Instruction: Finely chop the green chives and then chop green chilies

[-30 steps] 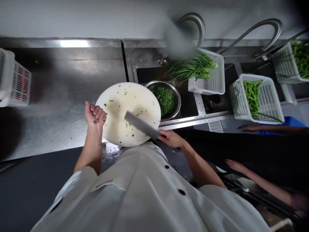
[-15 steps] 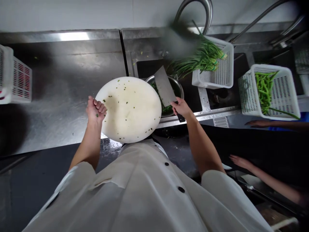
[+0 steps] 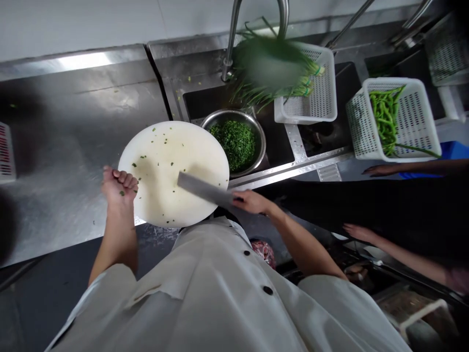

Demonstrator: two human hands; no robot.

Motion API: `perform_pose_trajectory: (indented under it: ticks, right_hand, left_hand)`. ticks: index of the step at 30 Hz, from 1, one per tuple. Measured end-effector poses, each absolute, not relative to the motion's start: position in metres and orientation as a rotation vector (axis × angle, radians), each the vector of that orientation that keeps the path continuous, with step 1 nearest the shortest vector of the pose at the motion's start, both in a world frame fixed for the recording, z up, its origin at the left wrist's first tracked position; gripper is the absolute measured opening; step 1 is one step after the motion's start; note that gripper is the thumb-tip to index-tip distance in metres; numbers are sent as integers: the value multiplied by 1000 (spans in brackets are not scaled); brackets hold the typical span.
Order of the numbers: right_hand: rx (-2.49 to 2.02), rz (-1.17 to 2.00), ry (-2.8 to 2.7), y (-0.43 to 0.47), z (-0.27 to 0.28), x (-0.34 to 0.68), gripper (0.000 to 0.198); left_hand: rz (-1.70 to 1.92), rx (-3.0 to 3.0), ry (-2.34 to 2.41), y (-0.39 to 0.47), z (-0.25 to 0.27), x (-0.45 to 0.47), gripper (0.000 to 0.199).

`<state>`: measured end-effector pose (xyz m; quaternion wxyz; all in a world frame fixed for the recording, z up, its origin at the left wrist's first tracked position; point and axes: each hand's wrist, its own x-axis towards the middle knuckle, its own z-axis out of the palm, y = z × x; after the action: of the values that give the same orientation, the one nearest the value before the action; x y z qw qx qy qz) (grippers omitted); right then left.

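My right hand [image 3: 252,201] is closed round the handle of a cleaver [image 3: 205,189]. Its blade, blurred by motion, reaches over the right part of a round white cutting board [image 3: 200,142]. Small green bits are scattered over the board. At its left edge my left hand [image 3: 120,185] is curled into a fist, with no object showing in it and bits of green stuck to the skin. Right behind the board, a steel bowl [image 3: 261,154] holds finely chopped greens [image 3: 236,144].
Long green stalks [image 3: 252,93] lie over a white basket [image 3: 322,105] behind the bowl. Farther right, another white basket [image 3: 417,127] holds green peppers or beans [image 3: 384,117]. A co-worker's hands [image 3: 361,232] are at the right. A faucet [image 3: 227,54] rises behind the sink.
The cleaver has swung left from over the bowl to over the board, uncovering the chopped greens. My left hand stays a fist beside the board. The whole view has shifted.
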<state>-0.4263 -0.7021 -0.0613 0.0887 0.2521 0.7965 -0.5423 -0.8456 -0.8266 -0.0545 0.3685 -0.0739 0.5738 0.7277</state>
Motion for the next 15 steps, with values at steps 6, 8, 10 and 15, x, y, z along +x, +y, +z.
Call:
perform_pose_trajectory:
  ticks: [6,8,10,15]
  right_hand:
    - [1438,-1523,2291,-601,-54,-415,22]
    - [1432,-1449,2370,-603,-47,-433,22]
    - [1225,-1441,2430,-630,-43,-466,21]
    - [534,-1463,2383,-749,-48,-589,19]
  left_hand:
    - [1932,-181,1786,-806,-59,-833,51]
    - [1958,-182,1706,-814,-48,-827,50]
    - [2017,-174,1595,-828,-33,-821,47]
    - [2132,-157,1434,-872,0,-809,45]
